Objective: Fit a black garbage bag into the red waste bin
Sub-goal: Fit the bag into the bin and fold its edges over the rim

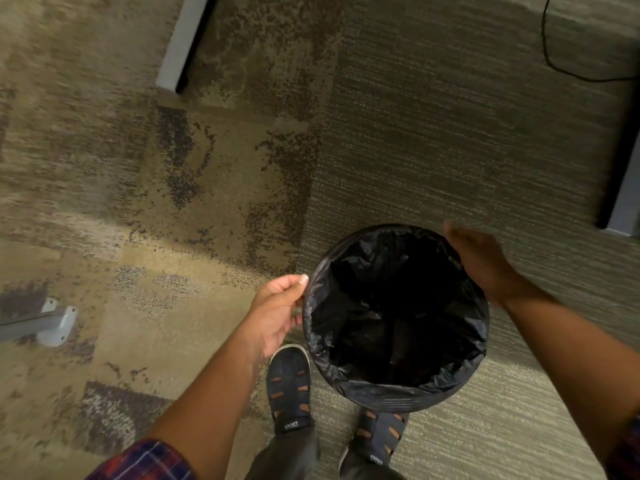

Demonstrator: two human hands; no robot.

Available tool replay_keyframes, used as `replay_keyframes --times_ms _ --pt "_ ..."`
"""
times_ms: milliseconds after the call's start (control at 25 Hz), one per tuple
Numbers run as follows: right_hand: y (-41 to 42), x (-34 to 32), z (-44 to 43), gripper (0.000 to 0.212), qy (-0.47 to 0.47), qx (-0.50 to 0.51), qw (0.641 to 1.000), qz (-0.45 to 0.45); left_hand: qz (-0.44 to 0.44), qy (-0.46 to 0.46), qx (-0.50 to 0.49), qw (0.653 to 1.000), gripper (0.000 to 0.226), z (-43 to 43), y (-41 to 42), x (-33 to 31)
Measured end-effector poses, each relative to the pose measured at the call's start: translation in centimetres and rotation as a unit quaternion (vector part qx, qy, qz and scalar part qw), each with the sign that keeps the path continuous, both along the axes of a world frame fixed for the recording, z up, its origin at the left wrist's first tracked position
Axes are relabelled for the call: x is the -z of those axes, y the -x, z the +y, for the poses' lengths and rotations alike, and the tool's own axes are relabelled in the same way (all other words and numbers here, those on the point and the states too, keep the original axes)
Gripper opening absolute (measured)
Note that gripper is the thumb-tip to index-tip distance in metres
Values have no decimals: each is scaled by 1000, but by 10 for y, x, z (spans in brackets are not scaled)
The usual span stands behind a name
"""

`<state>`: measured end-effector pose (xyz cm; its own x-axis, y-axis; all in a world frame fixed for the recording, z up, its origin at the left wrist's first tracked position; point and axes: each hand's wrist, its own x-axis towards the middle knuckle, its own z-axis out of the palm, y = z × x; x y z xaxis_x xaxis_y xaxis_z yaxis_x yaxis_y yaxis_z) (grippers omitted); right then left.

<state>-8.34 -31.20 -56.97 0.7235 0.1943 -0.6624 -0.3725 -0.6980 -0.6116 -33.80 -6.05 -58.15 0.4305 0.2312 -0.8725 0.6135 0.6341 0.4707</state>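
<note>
1 black garbage bag [394, 317]: seen from above, lining a round bin; its top edge is folded out over the whole rim, and the crinkled inside is open and dark. The bin itself is covered by the bag, so its red colour cannot be seen. It stands on the carpet [450, 150], at lower right of centre, just ahead of 2 dark sandals, the left sandal [289, 389] in full view, the right sandal [379, 434] partly hidden under the rim.

1 left hand [277, 313]: placed at the left side of the rim, thumb and fingers narrowly pinched on the bag's edge.

1 right hand [481, 259]: laid at the far right of the rim, blurred; whether it is gripping cannot be told.

1 checked sleeve [145, 460]: noted at the lower left.

1 black cable [554, 60]: noted at the upper right.
</note>
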Motion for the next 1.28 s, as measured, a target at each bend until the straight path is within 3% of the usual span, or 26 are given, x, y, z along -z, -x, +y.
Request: replay_keyframes --times_ms 80,160,240,280,360,440,560,640,800,880,1040,1200,1280 --pt "10 -5 -2 47 26 -77 987 -138 27 -44 22 998 28 0 -12 2" --pt "24 -15 0 25 111 -161 914 -356 52 -96 41 993 29 -2 -18 2" --pt "52 -23 12 18 78 -237 858 -448 77 -164 59 982 40 -7 -16 -8" --pt "69 -25 20 19 47 -295 861 -411 89 -214 75 970 44 -12 -11 -17" --pt "102 -17 36 28 69 -403 891 -194 111 -307 105 939 39 -31 5 -41" --pt "124 8 44 49 173 -473 864 3 140 -336 109 925 35 -55 21 -59" --pt "142 42 44 81 246 -496 816 164 164 -324 147 920 47 -81 31 -67" --pt "148 51 48 83 240 -493 817 180 171 -317 154 920 47 -87 31 -66" --pt "126 51 65 57 163 -390 896 135 180 -324 145 918 49 -87 34 -62" --pt "102 56 75 53 130 -358 912 150 173 -321 150 919 49 -87 35 -60" --pt "74 66 76 64 149 -373 905 139 154 -307 132 930 48 -90 36 -56" --pt "97 49 53 67 171 -454 873 46 144 -291 115 939 51 -91 35 -53" --pt "120 39 40 75 192 -481 854 46 139 -287 108 942 51 -92 33 -54"
